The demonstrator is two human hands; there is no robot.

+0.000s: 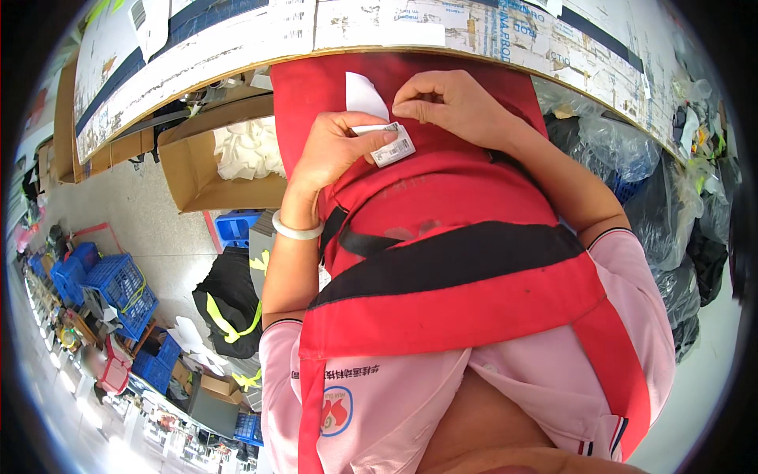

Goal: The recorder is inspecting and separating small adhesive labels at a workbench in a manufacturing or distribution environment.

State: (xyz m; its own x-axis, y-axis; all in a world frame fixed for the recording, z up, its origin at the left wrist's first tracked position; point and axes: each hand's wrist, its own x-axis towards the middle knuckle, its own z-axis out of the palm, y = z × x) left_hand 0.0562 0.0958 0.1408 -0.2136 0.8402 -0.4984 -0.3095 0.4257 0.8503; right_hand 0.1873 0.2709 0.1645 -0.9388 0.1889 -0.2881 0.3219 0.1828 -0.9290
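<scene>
In front of my red apron, my left hand is closed on a small stack of white printed labels, the thumb pressed on top. A blank white paper piece sticks up just beyond these fingers; whether it joins the labels is hidden. To the right, my right hand is closed in a pinch, its fingertips close to the paper's edge and above the labels. Anything between those fingertips is too small to make out. A pale bangle circles my left wrist.
A worn, tape-covered table edge runs across the far side. On the left stand a cardboard box with cream fabric pieces and blue crates. Clear plastic bags pile up on the right.
</scene>
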